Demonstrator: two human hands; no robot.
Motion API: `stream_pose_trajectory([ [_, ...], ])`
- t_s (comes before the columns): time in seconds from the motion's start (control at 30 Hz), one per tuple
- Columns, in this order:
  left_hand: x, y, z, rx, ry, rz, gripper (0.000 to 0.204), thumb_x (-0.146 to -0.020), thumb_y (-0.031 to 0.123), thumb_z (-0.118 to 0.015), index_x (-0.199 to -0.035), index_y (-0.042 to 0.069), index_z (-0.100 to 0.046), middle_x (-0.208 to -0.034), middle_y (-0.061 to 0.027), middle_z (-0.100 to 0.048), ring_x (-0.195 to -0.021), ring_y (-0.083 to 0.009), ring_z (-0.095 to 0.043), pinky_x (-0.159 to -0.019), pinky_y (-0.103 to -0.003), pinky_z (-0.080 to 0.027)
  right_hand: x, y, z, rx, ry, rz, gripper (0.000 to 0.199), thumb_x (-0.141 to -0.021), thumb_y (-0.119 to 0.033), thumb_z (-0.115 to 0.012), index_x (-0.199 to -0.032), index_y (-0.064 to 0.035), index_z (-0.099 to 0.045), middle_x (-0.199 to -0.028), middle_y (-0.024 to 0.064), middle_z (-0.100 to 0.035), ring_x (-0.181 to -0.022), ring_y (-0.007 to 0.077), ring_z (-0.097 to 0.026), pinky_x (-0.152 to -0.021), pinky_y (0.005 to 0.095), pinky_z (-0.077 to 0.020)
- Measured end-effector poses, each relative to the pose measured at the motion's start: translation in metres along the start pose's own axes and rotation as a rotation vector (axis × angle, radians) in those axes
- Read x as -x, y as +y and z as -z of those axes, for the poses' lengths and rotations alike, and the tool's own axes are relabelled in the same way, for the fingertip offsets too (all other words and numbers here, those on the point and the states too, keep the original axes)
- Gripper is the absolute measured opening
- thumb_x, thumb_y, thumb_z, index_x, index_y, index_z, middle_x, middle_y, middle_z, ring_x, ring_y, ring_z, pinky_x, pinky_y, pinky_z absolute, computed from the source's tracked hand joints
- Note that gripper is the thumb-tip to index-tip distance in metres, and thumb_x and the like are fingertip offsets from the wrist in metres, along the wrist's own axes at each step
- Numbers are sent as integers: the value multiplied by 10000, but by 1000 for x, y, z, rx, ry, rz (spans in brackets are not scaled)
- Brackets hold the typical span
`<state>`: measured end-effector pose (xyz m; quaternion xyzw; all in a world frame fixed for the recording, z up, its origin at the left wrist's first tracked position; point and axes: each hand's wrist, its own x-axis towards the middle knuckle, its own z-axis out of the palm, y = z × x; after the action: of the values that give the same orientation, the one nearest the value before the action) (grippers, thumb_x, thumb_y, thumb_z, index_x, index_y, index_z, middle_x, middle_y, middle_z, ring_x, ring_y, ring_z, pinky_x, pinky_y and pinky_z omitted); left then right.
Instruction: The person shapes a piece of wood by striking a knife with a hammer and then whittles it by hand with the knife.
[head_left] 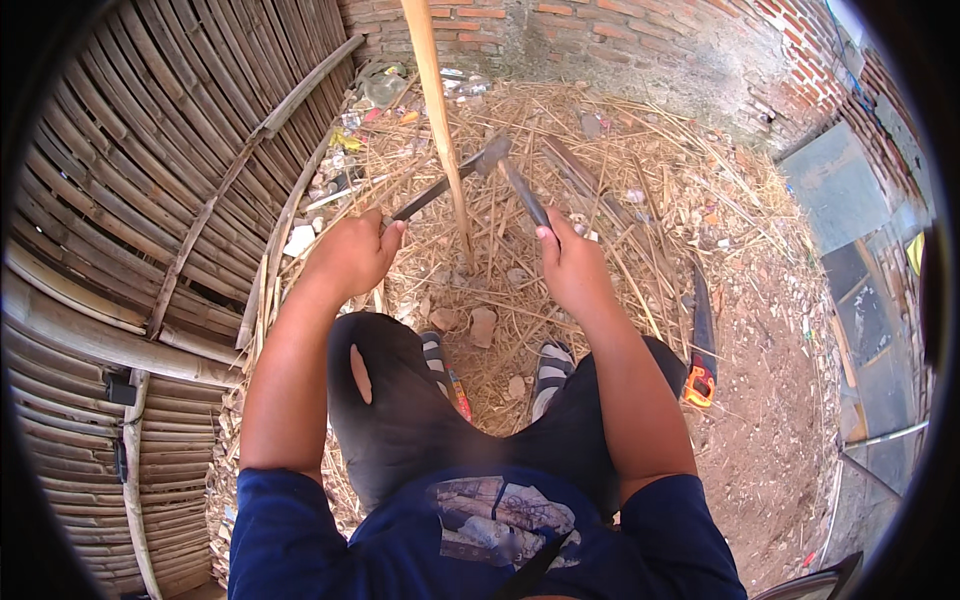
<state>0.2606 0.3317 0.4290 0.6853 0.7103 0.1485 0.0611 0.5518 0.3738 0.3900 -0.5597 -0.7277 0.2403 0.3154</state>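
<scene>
My left hand (355, 250) is closed round the near end of a dark machete-like blade (425, 197), its handle hidden in my fist. That blade slants up and to the right, crossing a pale wooden pole (436, 90); whether it cuts into the wood I cannot tell. The pole stands nearly upright, its lower end among the straw on the ground. In my right hand (578, 262) is a hammer (522, 192) with a dark handle. Its head lies over the blade's far end, right of the pole, and appears to touch it.
A handsaw (701, 380) with an orange handle lies right of my knee. Straw and wood chips (640, 200) litter the ground around my feet. A bamboo wall (200, 150) rises on the left, a brick wall (600, 40) at the back, and grey sheets (835, 180) lean on the right.
</scene>
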Motion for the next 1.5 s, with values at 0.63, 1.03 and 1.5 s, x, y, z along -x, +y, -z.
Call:
stream_pose_trajectory([
  [0.63,-46,8,-33,-35,-42,159,421,-858,389,-777,-962,0,-655,-895,-233,-705,-901,-414,-686,-805,-494,-533,-34,10,29,-621,318,103,418,-1083,-293,-476,-1385,-11,-545,-726,15,-533,-638,92,-514,-594,293,-436],
  [1.03,-45,15,-31,-44,-84,185,382,-889,379,-754,-959,19,-648,-862,-202,-711,-866,-386,-695,-793,-492,-544,-17,7,13,-239,357,220,380,-1048,-290,-550,-1315,-25,-600,-744,147,-654,-623,230,-648,-613,376,-504],
  [1.5,-41,5,-37,-52,-119,156,411,-885,403,-750,-975,11,-667,-925,-217,-716,-923,-393,-696,-822,-488,-550,-13,20,3,-285,362,219,418,-1048,-276,-532,-1421,-88,-529,-734,175,-686,-611,299,-678,-589,415,-505],
])
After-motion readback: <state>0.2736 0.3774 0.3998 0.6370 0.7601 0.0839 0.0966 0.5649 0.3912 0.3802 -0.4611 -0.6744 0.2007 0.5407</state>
